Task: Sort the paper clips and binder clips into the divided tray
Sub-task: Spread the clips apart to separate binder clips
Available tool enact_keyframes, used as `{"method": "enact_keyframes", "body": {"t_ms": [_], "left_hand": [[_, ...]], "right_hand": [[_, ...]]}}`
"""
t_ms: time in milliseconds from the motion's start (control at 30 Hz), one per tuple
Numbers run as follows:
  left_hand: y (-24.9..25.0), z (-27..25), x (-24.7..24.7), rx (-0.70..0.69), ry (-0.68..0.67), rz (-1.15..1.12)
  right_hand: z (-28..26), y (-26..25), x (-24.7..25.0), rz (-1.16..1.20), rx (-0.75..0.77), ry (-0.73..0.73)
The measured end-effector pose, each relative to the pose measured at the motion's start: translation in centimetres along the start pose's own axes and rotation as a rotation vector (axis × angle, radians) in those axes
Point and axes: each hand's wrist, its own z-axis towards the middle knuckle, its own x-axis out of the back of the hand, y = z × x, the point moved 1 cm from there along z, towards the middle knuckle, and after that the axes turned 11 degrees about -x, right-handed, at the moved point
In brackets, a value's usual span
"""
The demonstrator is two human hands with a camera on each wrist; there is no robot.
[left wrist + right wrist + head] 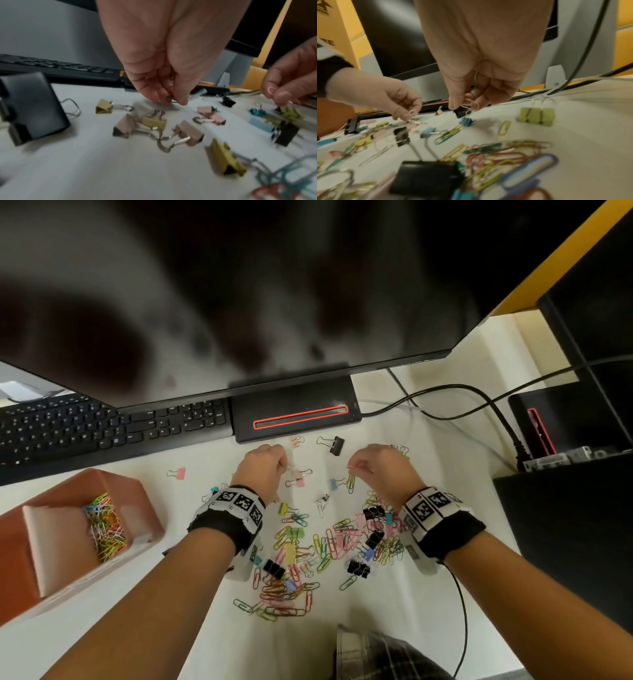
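Observation:
My left hand (282, 467) hovers low over the white table and pinches a small paper clip (169, 98) between thumb and fingertips. My right hand (354, 467), a little to the right, pinches a pink paper clip (469, 103) just above a black binder clip (460, 113). Coloured paper clips and binder clips (308, 546) lie scattered below both hands and towards me. The pink divided tray (113, 477) stands at the left, with a heap of paper clips (106, 529) in one compartment. Its other compartment is hard to see into.
A black keyboard (102, 422) and the monitor base (294, 412) lie just behind the hands, under the big monitor (239, 302). Black cables (479, 395) run at the back right. A dark box (565, 525) borders the table on the right.

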Motion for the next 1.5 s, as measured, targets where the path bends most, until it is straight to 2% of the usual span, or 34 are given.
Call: {"method": "enact_keyframes", "body": {"t_ms": [133,200,267,433,500,600,767,900,1167,1333,1433,1500], "left_hand": [[0.2,-2.0,1.2,-0.042,0.160,-0.132],[0.3,-3.3,1.5,-0.090,0.182,-0.148],[0.6,-4.5,1.4,-0.131,0.151,-0.153],[1.5,-6.8,-1.0,-0.186,-0.011,-0.234],[1.7,-7.2,-2.0,-0.170,-0.072,-0.226],[1.7,-7.0,-3.0,-0.136,-0.129,-0.117],[1.6,-6.1,-3.5,-0.139,-0.112,-0.041],[1.2,-5.3,-3.5,-0.140,-0.118,-0.037],[0.5,-5.0,-3.2,-0.153,-0.152,0.059],[0.5,-5.5,-2.1,-0.150,-0.039,-0.097],[-0.1,-6.2,-0.6,-0.128,0.096,-0.170],[-0.6,-7.1,0.3,-0.092,0.141,-0.207]], "right_hand": [[-0.9,2.0,1.9,0.088,-0.038,0.037],[-1.4,3.0,2.4,0.100,-0.045,0.054],[-1.6,3.4,2.4,0.082,-0.029,0.014],[-1.3,1.7,1.0,-0.093,0.070,-0.245],[-1.0,0.8,0.4,-0.142,0.127,-0.250],[-0.3,0.0,-0.3,-0.226,0.127,-0.265],[0.2,-0.4,-0.5,-0.306,0.081,-0.240],[-0.2,-0.4,-0.6,-0.396,0.122,-0.224],[-0.5,-0.4,-0.8,-0.270,0.039,-0.241],[-1.0,-0.9,-0.8,-0.268,0.063,-0.246],[-2.7,-2.1,-0.8,-0.175,0.144,-0.276],[-4.6,-3.1,-1.4,-0.167,0.212,-0.330]]}}
